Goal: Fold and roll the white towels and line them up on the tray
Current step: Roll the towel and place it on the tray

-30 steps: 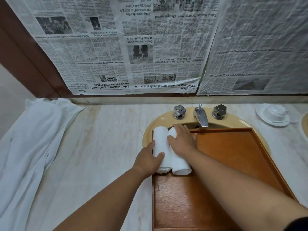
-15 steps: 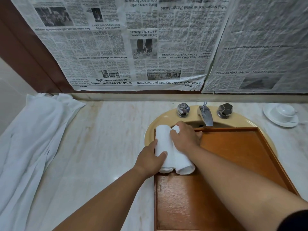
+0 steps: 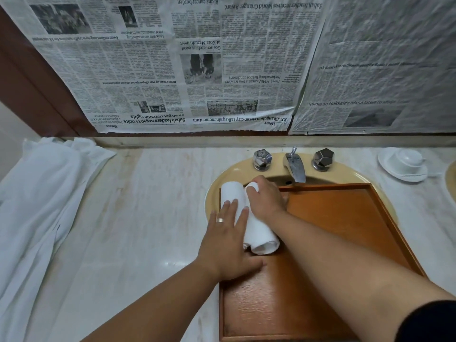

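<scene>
Tabletop (image 3: 148,206) sink (image 3: 345,175) bears tray (image 3: 345,223). Flat left hand (image 3: 227,243) presses one roll (image 3: 230,191); right hand (image 3: 266,201) curls round next roll (image 3: 261,240). Probably soft, springy: grip mid-length.

You face newspaper sheets (image 3: 197,65) covering wall above marble counter (image 3: 138,206). Beige sink (image 3: 345,175) set in counter, chrome faucet (image 3: 294,169) between 2 knobs (image 3: 262,159). Brown wood panel (image 3: 29,77) at your left. Light dim, even.

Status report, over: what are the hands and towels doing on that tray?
Left hand flat, fingers straight on left roll. Right hand curled over right roll. Rolls side by side at left edge of tray. Nothing in the way.
</scene>
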